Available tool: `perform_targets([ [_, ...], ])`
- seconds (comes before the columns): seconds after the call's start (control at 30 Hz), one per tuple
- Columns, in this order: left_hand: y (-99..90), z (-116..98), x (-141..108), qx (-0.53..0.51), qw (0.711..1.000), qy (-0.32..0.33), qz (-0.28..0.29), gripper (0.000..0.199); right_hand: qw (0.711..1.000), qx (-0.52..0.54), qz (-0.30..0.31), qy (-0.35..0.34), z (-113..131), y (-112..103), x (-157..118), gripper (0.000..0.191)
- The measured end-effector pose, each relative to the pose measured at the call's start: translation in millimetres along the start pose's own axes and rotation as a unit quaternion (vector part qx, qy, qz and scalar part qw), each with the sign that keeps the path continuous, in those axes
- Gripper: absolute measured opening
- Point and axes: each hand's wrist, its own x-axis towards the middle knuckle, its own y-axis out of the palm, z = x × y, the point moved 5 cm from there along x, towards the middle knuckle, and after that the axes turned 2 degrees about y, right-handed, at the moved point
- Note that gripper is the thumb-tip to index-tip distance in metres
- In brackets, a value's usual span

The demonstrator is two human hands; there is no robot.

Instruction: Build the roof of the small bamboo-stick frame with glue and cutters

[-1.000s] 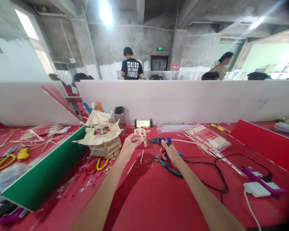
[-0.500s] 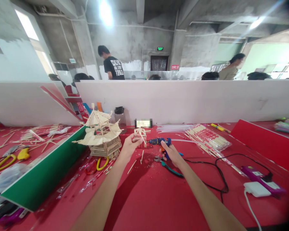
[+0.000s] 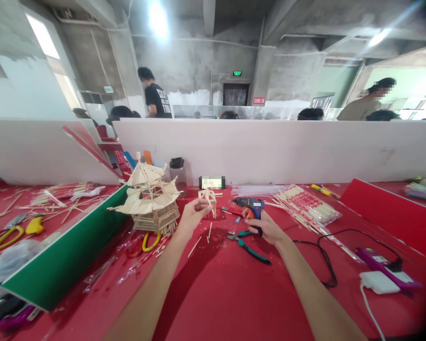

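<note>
My left hand (image 3: 196,211) pinches a thin wooden stick (image 3: 210,204) against a small stick frame (image 3: 207,194) in the middle of the red table. My right hand (image 3: 266,226) is wrapped round the handle of a blue glue gun (image 3: 250,205), whose nozzle points left, apart from the small frame. Green-handled pliers (image 3: 250,248) lie open below the glue gun. A large pavilion model of wooden sticks (image 3: 151,199) stands to the left of my left hand.
A green board (image 3: 67,251) leans on the left, with scissors (image 3: 7,238) beyond it. A bottle (image 3: 177,176) and a phone (image 3: 212,183) stand at the back. Bagged sticks (image 3: 307,207), a black cable (image 3: 328,260) and a purple power strip (image 3: 386,267) lie on the right.
My right hand has drawn the glue gun to the right, away from the small frame. My left hand has hardly moved. Behind the partition, two people have shifted.
</note>
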Motion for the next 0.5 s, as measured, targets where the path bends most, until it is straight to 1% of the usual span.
perform_targets([
  [0.07, 0.1, 0.2, -0.3, 0.001, 1.000, 0.002, 0.004, 0.030, 0.994, -0.089, -0.065, -0.005, 0.0, -19.4, 4.4, 0.029],
  [0.1, 0.2, 0.1, -0.6, 0.002, 1.000, 0.004, 0.005, 0.030, 0.982, -0.159, -0.104, -0.007, 0.0, -31.0, 6.5, 0.032],
  [0.13, 0.3, 0.0, -1.0, 0.002, 1.000, 0.005, 0.005, 0.030, 0.958, -0.248, -0.143, -0.006, 0.2, -43.1, 8.0, 0.036],
  [0.17, 0.5, -0.2, -1.3, 0.003, 1.000, 0.006, 0.004, 0.030, 0.922, -0.349, -0.168, 0.008, -0.5, -54.4, 9.2, 0.039],
  [0.2, 0.7, -0.3, -1.6, 0.005, 1.000, 0.006, 0.003, 0.030, 0.875, -0.443, -0.193, 0.028, -1.1, -65.8, 9.6, 0.042],
  [0.23, 0.9, -0.2, -1.8, 0.006, 1.000, 0.006, 0.002, 0.030, 0.830, -0.512, -0.215, 0.048, -1.7, -76.7, 9.3, 0.044],
  [0.27, 1.0, 0.0, -1.9, 0.009, 1.000, 0.005, 0.002, 0.031, 0.795, -0.559, -0.225, 0.066, -2.4, -86.0, 8.7, 0.044],
  [0.3, 1.2, 0.3, -1.8, 0.011, 1.000, 0.004, 0.002, 0.031, 0.769, -0.590, -0.230, 0.081, -3.1, -93.9, 7.9, 0.044],
  [0.33, 1.2, 0.7, -1.6, 0.013, 1.000, 0.003, 0.003, 0.031, 0.753, -0.610, -0.229, 0.093, -3.7, -100.4, 7.1, 0.045],
  [0.37, 1.3, 0.8, -1.3, 0.015, 1.000, 0.002, 0.005, 0.030, 0.744, -0.621, -0.225, 0.102, -4.1, -105.5, 6.4, 0.046],
  [0.43, 2.1, 0.1, -0.9, 0.018, 1.000, 0.007, 0.013, 0.030, 0.735, -0.632, -0.219, 0.110, -3.8, -111.4, 5.5, 0.049],
  [0.5, 5.7, -2.2, -1.8, 0.025, 0.999, 0.018, 0.036, 0.028, 0.732, -0.634, -0.225, 0.106, -1.6, -111.4, 5.4, 0.052],
])
